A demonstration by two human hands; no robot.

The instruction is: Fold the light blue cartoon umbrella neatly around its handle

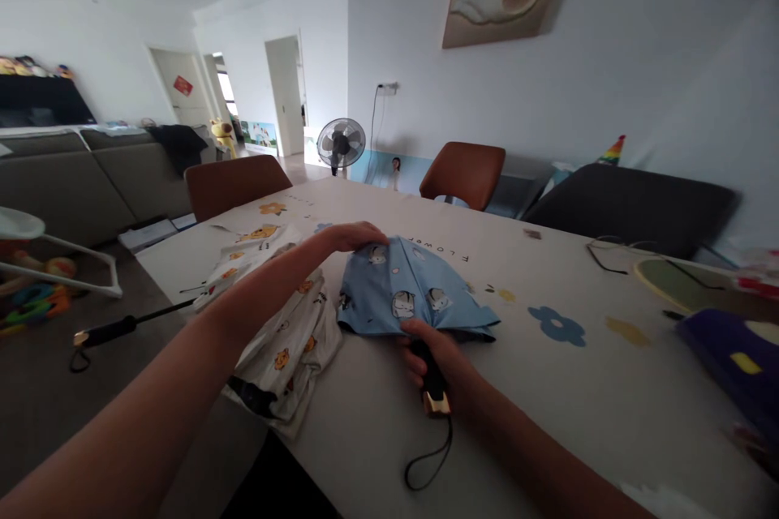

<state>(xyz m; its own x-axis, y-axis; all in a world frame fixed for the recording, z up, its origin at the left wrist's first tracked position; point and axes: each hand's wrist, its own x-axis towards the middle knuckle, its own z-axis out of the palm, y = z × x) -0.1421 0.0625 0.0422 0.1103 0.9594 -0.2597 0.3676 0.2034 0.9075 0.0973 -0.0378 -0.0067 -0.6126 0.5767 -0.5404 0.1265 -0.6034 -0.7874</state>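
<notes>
A blue folding umbrella [405, 284] with printed cartoon animals lies on the table in front of me, its canopy loosely collapsed. My right hand [439, 365] is wrapped round its black handle [433, 379], which ends in a gold cap with a black wrist strap hanging down. At the far left of the canopy, my left hand [363, 236] grips the fabric, its fingertips partly hidden. Beneath and beside my left forearm rests a white umbrella [313, 316] with a bear print, loosely bunched. A black shaft and handle [109, 331] stick out past the table's left edge.
The white table [377, 422] carries printed flowers. Glasses [633, 247], a green round mat [675, 284] and a purple item [730, 365] sit on the right. Brown chairs [462, 172] and a dark chair [626, 207] stand around; a fan [341, 144] is behind.
</notes>
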